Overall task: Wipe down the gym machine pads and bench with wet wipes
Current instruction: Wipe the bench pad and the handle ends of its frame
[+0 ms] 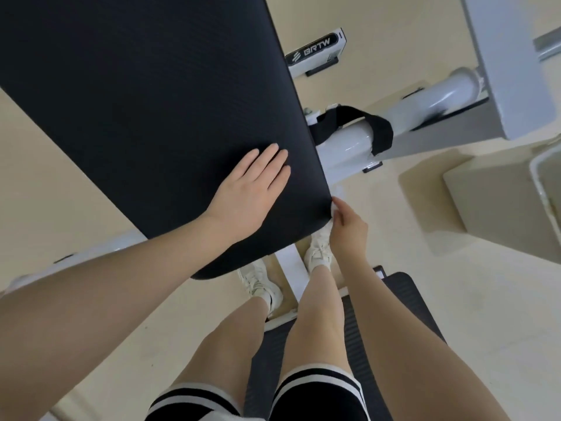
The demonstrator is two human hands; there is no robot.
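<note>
A long black padded bench [145, 95] fills the upper left of the head view, tilted toward me. My left hand [249, 192] lies flat on its near right corner, fingers straight. My right hand [346, 229] holds a white wet wipe [335, 205] against the pad's right side edge, at the near corner. Most of the wipe is hidden behind my fingers and the pad edge.
The white machine frame [346, 147] with a black strap [364, 120] runs to the right of the pad. A second black pad [403, 296] lies low behind my legs. A beige box [491, 196] stands on the floor at right. My feet in white shoes straddle a white base bar.
</note>
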